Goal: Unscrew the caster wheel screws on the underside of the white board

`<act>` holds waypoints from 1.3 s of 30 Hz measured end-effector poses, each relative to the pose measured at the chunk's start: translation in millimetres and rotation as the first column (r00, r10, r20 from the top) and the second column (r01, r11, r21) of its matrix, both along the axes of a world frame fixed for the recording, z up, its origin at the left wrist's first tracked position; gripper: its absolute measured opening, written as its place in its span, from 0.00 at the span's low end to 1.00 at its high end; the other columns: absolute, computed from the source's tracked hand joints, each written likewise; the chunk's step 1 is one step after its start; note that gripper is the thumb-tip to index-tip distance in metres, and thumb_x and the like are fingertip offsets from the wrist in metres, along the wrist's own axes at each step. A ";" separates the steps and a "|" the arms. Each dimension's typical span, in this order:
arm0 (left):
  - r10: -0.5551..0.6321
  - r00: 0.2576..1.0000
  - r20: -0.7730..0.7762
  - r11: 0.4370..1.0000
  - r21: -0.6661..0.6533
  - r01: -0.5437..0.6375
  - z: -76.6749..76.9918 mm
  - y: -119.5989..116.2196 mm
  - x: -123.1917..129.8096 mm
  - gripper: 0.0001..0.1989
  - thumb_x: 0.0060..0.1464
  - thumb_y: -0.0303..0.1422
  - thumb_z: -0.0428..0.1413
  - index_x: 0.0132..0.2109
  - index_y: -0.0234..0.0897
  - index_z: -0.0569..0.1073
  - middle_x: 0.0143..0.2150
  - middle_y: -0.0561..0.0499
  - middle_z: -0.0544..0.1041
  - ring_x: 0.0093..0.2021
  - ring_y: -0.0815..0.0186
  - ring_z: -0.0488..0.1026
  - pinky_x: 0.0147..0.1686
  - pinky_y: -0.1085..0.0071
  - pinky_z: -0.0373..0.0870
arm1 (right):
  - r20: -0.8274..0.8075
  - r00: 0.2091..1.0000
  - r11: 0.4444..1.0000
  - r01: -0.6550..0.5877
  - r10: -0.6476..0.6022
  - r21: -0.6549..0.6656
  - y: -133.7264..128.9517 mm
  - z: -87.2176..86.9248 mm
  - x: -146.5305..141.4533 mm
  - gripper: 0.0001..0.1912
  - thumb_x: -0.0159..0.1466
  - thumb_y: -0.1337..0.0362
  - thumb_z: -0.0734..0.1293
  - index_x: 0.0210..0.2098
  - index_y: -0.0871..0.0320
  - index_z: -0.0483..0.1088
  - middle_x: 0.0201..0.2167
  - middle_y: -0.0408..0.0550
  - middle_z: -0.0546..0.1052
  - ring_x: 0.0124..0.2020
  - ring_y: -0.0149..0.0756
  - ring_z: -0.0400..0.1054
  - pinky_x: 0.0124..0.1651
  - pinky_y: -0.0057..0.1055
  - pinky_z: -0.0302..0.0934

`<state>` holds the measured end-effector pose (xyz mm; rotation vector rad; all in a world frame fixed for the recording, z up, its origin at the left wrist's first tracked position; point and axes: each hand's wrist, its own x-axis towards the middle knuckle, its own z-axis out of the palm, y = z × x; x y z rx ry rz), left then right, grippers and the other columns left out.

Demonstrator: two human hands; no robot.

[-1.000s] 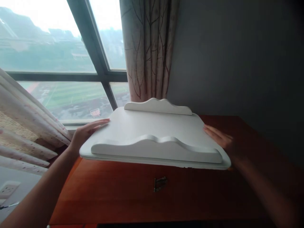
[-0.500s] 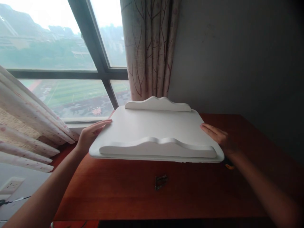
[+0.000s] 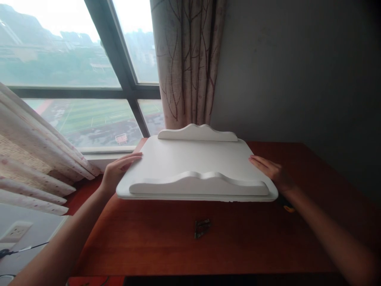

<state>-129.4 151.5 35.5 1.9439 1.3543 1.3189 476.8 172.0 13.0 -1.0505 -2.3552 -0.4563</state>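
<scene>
A white board (image 3: 196, 159) with rounded corners spans the middle of the view, above or on the reddish-brown table. Two wavy-edged white strips stand up from it, a far strip (image 3: 198, 133) and a near strip (image 3: 199, 185). My left hand (image 3: 120, 169) grips the board's left edge, with fingers along the side. At the right edge my right hand (image 3: 269, 169) holds it the same way, fingertips on the rim. Both thumbs are hidden. In front of the board lies a small group of metal screws or bolts (image 3: 202, 228) on the table.
The wooden table (image 3: 143, 242) reaches to a dark grey wall (image 3: 291, 79) at the right. A dark object with a yellow part (image 3: 288, 208) lies beneath my right wrist. Windows and curtains (image 3: 187, 59) stand behind and left; a wall socket (image 3: 18, 231) is at lower left.
The white board, with both hands on it, looks slightly smaller and its far strip has dropped a little. The metal pieces on the table stay put.
</scene>
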 end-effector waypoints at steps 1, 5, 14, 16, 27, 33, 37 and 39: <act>0.005 1.000 -0.002 1.000 0.000 -0.005 0.4 -0.4 1.2 0.15 0.57 0.36 0.62 0.50 0.35 0.80 0.60 0.39 0.77 0.59 0.53 0.75 0.59 0.56 0.74 | 0.003 1.000 1.000 0.004 -0.004 0.007 0.3 0.3 -0.3 0.28 0.72 0.72 0.56 0.68 0.48 0.64 0.62 0.47 0.74 0.56 0.42 0.74 0.61 0.38 0.70; 0.019 1.000 -0.003 1.000 0.000 -0.019 2.2 -2.1 5.6 0.15 0.56 0.38 0.63 0.48 0.35 0.80 0.59 0.39 0.78 0.58 0.52 0.76 0.57 0.56 0.75 | -0.001 1.000 1.000 0.014 -0.014 0.004 1.6 1.9 -0.9 0.26 0.72 0.72 0.56 0.66 0.50 0.67 0.60 0.48 0.75 0.56 0.41 0.74 0.60 0.38 0.70; 0.065 0.998 0.019 0.997 -0.039 -0.064 0.6 -1.4 12.8 0.19 0.55 0.43 0.63 0.48 0.34 0.80 0.59 0.37 0.77 0.59 0.49 0.75 0.59 0.53 0.74 | -0.028 0.995 0.987 0.086 -0.091 -0.137 7.3 1.8 -4.8 0.24 0.72 0.70 0.55 0.61 0.49 0.72 0.59 0.45 0.76 0.55 0.42 0.75 0.57 0.42 0.72; 0.076 0.997 0.029 0.996 -0.044 -0.075 -0.3 -1.5 14.2 0.20 0.56 0.44 0.63 0.48 0.34 0.80 0.59 0.37 0.77 0.59 0.49 0.74 0.60 0.52 0.73 | -0.028 0.996 0.987 0.084 -0.088 -0.136 8.3 2.0 -6.2 0.24 0.72 0.71 0.56 0.60 0.48 0.73 0.59 0.45 0.76 0.53 0.43 0.76 0.55 0.42 0.73; 0.051 0.995 -0.085 0.998 -0.039 -0.054 -2.4 2.4 8.2 0.26 0.55 0.51 0.61 0.51 0.35 0.80 0.60 0.36 0.76 0.60 0.50 0.74 0.56 0.56 0.76 | 0.050 0.985 0.982 0.169 -0.166 -0.080 10.7 0.7 -5.8 0.27 0.70 0.71 0.55 0.65 0.47 0.66 0.63 0.45 0.72 0.57 0.44 0.72 0.52 0.41 0.72; 0.214 0.955 -0.205 0.976 0.010 -0.217 10.6 -13.0 0.8 0.23 0.60 0.49 0.56 0.52 0.35 0.79 0.60 0.39 0.76 0.48 0.55 0.80 0.53 0.57 0.78 | -0.018 0.973 0.970 0.229 -0.231 -0.086 -0.2 6.7 -3.5 0.26 0.69 0.68 0.57 0.64 0.47 0.67 0.63 0.47 0.72 0.59 0.48 0.71 0.52 0.47 0.73; 0.285 0.957 -0.054 0.958 -0.020 -0.287 24.5 -47.9 25.0 0.19 0.60 0.47 0.58 0.49 0.37 0.80 0.49 0.44 0.82 0.48 0.55 0.80 0.52 0.60 0.77 | -0.321 0.911 0.960 0.207 -0.259 -0.189 -26.0 20.7 -11.5 0.18 0.70 0.61 0.61 0.56 0.51 0.74 0.52 0.51 0.79 0.52 0.48 0.75 0.56 0.48 0.72; 0.256 0.967 0.003 0.964 -0.070 -0.256 27.8 -65.4 40.6 0.18 0.61 0.47 0.58 0.49 0.38 0.80 0.48 0.45 0.83 0.47 0.56 0.80 0.50 0.63 0.77 | -0.464 0.834 0.934 0.158 -0.300 -0.321 -44.0 25.1 -19.9 0.15 0.70 0.57 0.63 0.52 0.50 0.76 0.50 0.49 0.80 0.49 0.47 0.77 0.51 0.44 0.74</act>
